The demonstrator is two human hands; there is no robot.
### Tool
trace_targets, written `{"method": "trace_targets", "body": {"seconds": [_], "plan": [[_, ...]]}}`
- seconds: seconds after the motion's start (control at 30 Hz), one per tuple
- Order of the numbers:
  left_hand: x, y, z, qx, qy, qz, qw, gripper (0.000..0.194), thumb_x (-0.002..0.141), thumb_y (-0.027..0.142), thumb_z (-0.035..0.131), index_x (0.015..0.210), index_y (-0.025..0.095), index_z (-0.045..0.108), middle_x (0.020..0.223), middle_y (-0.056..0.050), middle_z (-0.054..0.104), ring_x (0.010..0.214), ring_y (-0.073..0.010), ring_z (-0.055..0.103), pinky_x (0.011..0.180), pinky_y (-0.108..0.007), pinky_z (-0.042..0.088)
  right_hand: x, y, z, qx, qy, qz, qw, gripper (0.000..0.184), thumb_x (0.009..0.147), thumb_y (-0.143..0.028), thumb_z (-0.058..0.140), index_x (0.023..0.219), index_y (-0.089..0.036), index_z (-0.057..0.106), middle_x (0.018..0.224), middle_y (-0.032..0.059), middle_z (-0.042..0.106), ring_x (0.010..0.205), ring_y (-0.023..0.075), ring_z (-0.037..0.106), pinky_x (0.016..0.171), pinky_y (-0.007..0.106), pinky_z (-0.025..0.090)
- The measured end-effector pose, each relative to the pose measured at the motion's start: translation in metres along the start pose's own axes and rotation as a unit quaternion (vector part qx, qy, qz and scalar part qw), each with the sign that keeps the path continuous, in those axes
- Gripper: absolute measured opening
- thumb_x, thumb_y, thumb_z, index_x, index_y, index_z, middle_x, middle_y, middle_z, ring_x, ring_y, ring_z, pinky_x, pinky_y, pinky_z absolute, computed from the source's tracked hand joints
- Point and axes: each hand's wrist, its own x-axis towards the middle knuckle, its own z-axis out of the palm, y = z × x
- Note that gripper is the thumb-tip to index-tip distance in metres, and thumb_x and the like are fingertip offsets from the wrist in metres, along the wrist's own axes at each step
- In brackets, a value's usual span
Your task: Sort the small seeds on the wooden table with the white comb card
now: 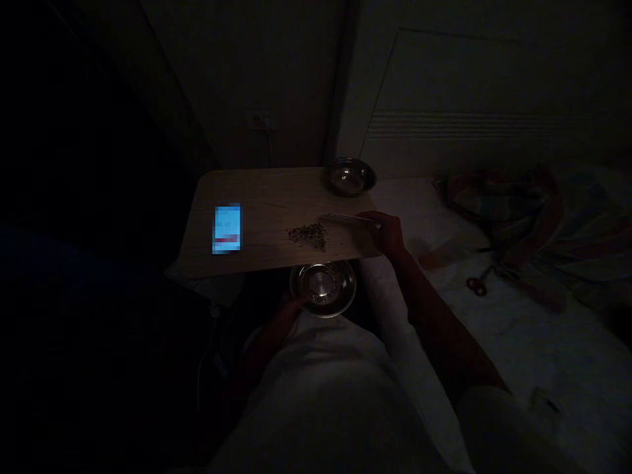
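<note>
In dim light, a small pile of dark grains (312,235) lies scattered on a wooden table (266,197). My right hand (388,230) is closed around one end of a thin, pale, flat strip (348,218), whose exact kind I cannot make out. The strip's far end reaches to just behind the grains. Below the table's near edge, my left hand (295,303) grips the rim of a shiny metal bowl (323,309). Some small bits lie inside that bowl. The fingers of the left hand are partly hidden in shadow.
A second metal bowl (350,178) stands at the table's back right corner. A lit phone (227,228) lies at the left. Red-handled scissors (476,285) and striped cloth (498,197) rest on the white surface to the right. A wall socket (261,121) with a cord is behind.
</note>
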Motion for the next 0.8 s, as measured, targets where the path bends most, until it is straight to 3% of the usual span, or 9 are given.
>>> {"method": "trace_targets", "body": {"seconds": [0.17,0.33,0.8], "plan": [[-0.004,0.006,0.002,0.019,-0.006,0.024,1.0,0.046,0.054,0.019,0.08,0.099,0.02,0.068,0.102,-0.006,0.071,0.102,-0.0274,0.063,0.089,-0.037,0.047,0.015,0.004,0.003,0.023,-0.042,-0.014,0.999,0.024,0.081,-0.027,0.053,0.094,-0.021,0.072,0.099,0.0025,0.073,0.097,0.0209,0.066,0.09,0.034,0.048],[-0.003,0.005,0.002,0.023,-0.004,0.02,1.0,0.047,0.054,0.02,0.081,0.099,0.019,0.069,0.102,-0.007,0.072,0.102,-0.0282,0.063,0.09,-0.039,0.046,0.015,0.006,-0.007,0.017,-0.079,-0.014,0.997,0.022,0.078,-0.026,0.054,0.089,-0.021,0.073,0.095,0.0024,0.073,0.094,0.0214,0.067,0.09,0.034,0.049],[0.001,0.001,0.001,-0.007,0.001,0.013,1.0,0.055,0.053,0.016,0.08,0.106,0.02,0.065,0.104,-0.007,0.071,0.104,-0.0277,0.063,0.091,-0.039,0.046,-0.002,0.014,-0.023,0.053,-0.093,-0.007,0.994,0.02,0.074,-0.019,0.055,0.084,-0.02,0.072,0.093,0.0038,0.074,0.093,0.0217,0.068,0.088,0.036,0.05]]}}
